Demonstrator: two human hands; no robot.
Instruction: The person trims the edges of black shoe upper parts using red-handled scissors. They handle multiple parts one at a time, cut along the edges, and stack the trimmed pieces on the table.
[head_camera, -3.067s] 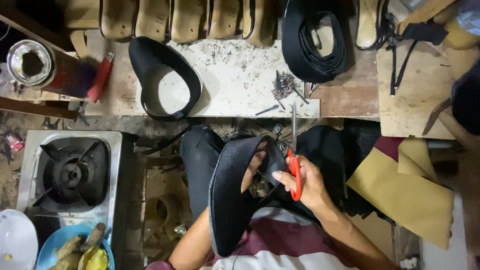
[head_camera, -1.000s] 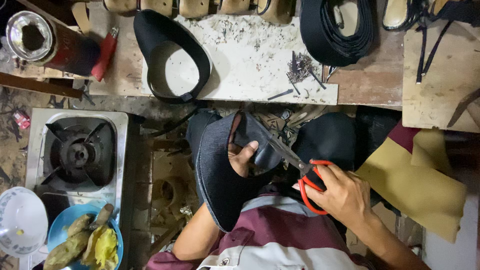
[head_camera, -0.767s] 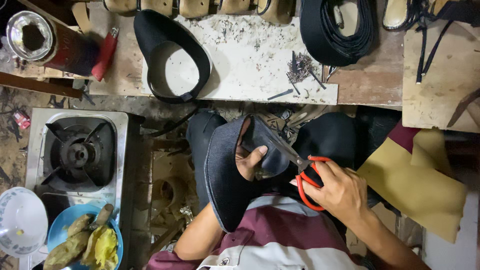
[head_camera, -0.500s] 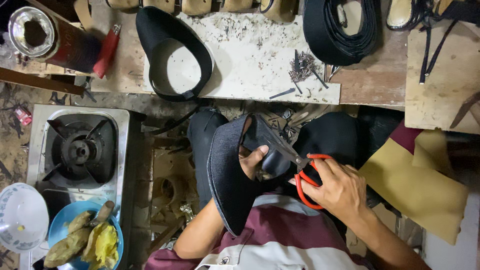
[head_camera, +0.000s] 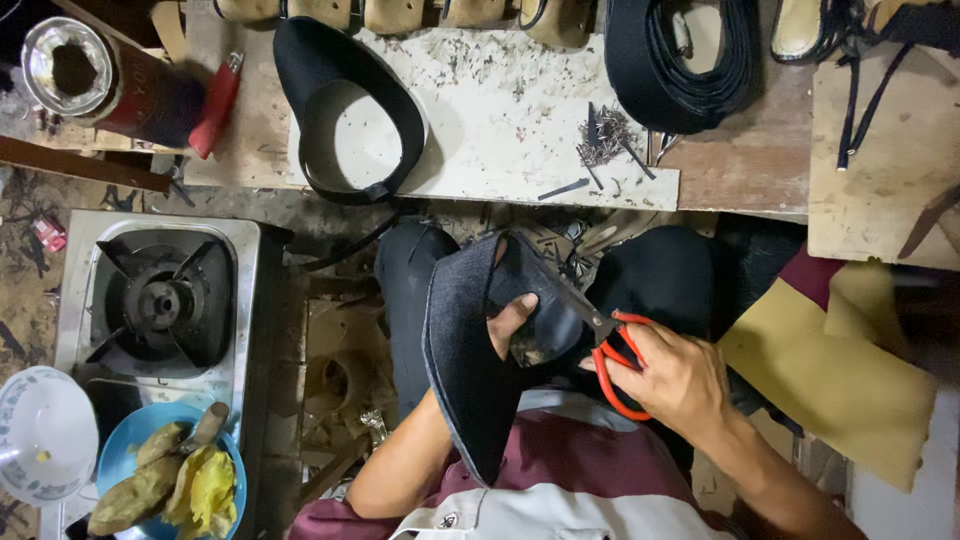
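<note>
We pinch the denim piece in our left hand; right hand grips scissors, best cutting slowly along the edge.

Dim overhead light, workbench brightest, lap area shadowed, focus fairly sharp.

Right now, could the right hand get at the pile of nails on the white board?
Probably yes, but not freely: the right hand is gripping the red-handled scissors on the dark piece. The nails lie uncovered straight ahead.
</note>
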